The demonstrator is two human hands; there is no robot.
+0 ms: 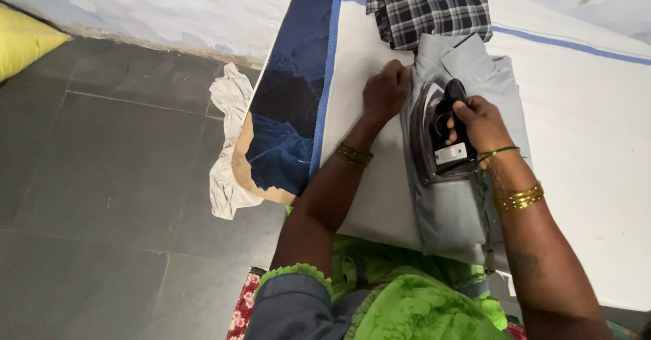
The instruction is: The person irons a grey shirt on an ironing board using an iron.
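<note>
A folded grey shirt lies lengthwise on the white cloth-covered table. A black and silver clothes iron rests flat on the shirt's upper half. My right hand grips the iron's black handle. My left hand presses down on the shirt's left edge near the collar, fingers curled on the fabric. Both wrists wear gold bangles.
A dark checked garment lies folded just beyond the grey shirt's collar. A dark blue cloth covers the table's left edge, with a pale rag hanging below it. Dark floor tiles spread to the left; a yellow cushion sits far left.
</note>
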